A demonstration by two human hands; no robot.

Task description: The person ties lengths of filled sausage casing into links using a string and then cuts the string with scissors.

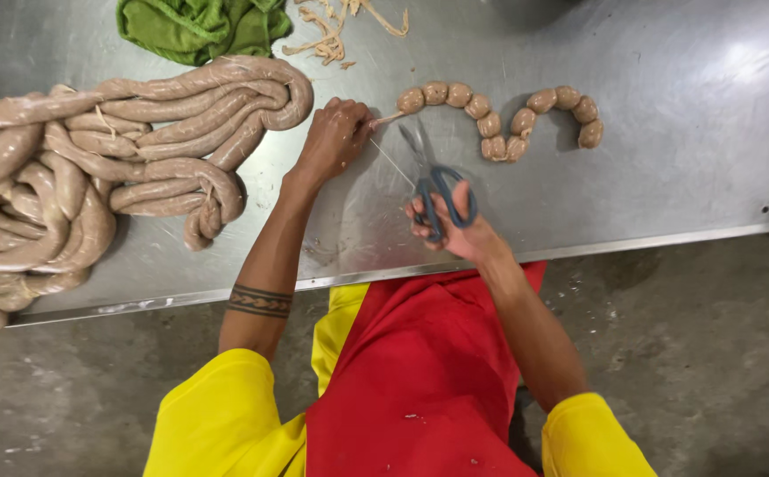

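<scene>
A heap of long, pale-brown uncut sausage coils [93, 168] filled the left of the steel table [685, 168], with a crumpled green cloth [194, 26] and string scraps [336, 35] behind. The left hand [336, 137], fingers pinched together, held the tail of a short knotted sausage chain [499, 119]. The right hand [455, 225] gripped grey-handled scissors [428, 172], blades apart. Bare steel lay open rightward; the table's front edge [649, 238] ran just beside the right wrist.
</scene>
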